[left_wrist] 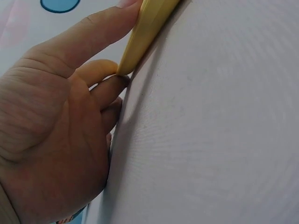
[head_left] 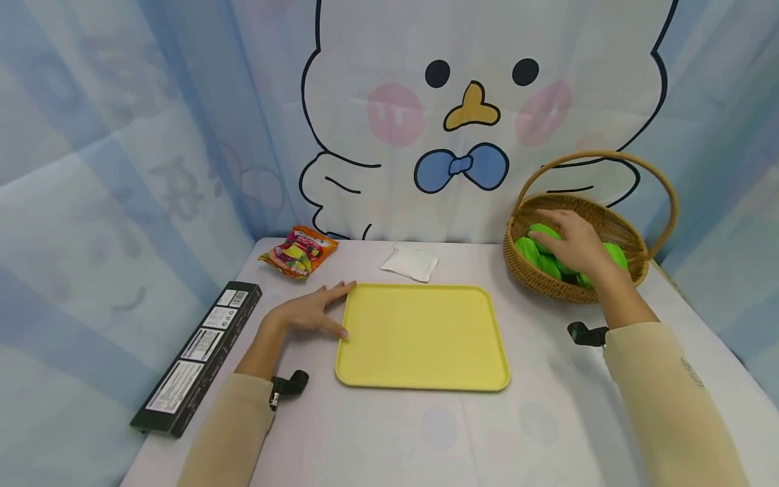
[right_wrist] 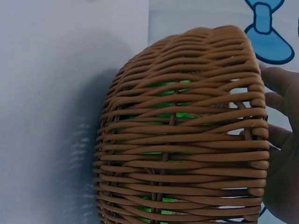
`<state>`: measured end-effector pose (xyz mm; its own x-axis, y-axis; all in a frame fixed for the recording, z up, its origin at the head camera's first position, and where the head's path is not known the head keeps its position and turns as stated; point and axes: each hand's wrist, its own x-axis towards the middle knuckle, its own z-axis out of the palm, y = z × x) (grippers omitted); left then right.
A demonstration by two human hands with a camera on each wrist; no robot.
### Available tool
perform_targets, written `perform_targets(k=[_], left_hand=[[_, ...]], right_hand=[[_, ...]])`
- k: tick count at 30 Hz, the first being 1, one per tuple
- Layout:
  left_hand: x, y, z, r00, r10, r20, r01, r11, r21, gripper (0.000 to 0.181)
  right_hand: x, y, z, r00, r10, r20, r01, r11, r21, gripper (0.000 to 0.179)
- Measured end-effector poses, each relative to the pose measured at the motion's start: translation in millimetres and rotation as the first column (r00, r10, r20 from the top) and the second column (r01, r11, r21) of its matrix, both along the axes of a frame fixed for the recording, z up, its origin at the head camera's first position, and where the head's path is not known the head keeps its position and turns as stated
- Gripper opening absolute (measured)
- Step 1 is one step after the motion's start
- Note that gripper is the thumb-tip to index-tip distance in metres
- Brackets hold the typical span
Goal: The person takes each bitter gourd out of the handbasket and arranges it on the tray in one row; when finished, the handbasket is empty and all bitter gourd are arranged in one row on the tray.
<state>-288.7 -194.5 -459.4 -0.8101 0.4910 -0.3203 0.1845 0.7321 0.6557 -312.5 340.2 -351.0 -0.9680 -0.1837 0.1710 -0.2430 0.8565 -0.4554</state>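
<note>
A yellow tray (head_left: pixel 420 338) lies flat on the table. My left hand (head_left: pixel 307 311) touches its left edge with spread fingers. In the left wrist view, the thumb of that hand (left_wrist: pixel 42 121) rests along the tray's side (left_wrist: pixel 152 28) and other fingertips meet its corner. At the right stands a wicker basket (head_left: pixel 541 283) with an arched handle, holding several bright green, lumpy pieces (head_left: pixel 616 255). Over them reaches my right hand (head_left: pixel 578 243), fingers loosely bent. The right wrist view shows the basket's weave (right_wrist: pixel 187 138) hiding part of that hand (right_wrist: pixel 286 177); no held piece is visible.
Behind the tray lie an orange snack bag (head_left: pixel 299 252) and a white packet (head_left: pixel 410 262). A long black box (head_left: pixel 197 358) with white labels sits along the table's left edge. A printed curtain (head_left: pixel 389 196) hangs behind the table, and cloth hangs at both sides.
</note>
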Motion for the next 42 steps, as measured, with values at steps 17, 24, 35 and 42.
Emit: perform_targets(k=[17, 24, 35, 42], left_hand=[[-2.8, 0.3, -1.9, 1.000, -0.003, -0.014, 0.003, 1.000, -0.002, 0.118], [-2.6, 0.6, -1.5, 1.000, 0.000, -0.007, 0.000, 1.000, -0.001, 0.119], [-4.3, -0.5, -1.1, 1.000, -0.006, -0.006, 0.006, 1.000, -0.008, 0.118], [-4.5, -0.5, -1.7, 1.000, -0.005, -0.004, 0.005, 1.000, -0.015, 0.118]], right_hand=[[-32.2, 21.4, -4.7, 0.962, -0.044, 0.269, 0.012, 0.993, 0.121, 0.064], [-37.5, 22.3, -12.0, 0.945, -0.061, 0.323, 0.016, 0.990, 0.141, 0.060], [-41.0, 19.0, -12.2, 0.940, -0.079, 0.331, 0.038, 0.991, 0.126, 0.055], [-36.9, 19.2, -8.0, 0.940, -0.076, 0.334, 0.050, 0.995, 0.087, 0.059]])
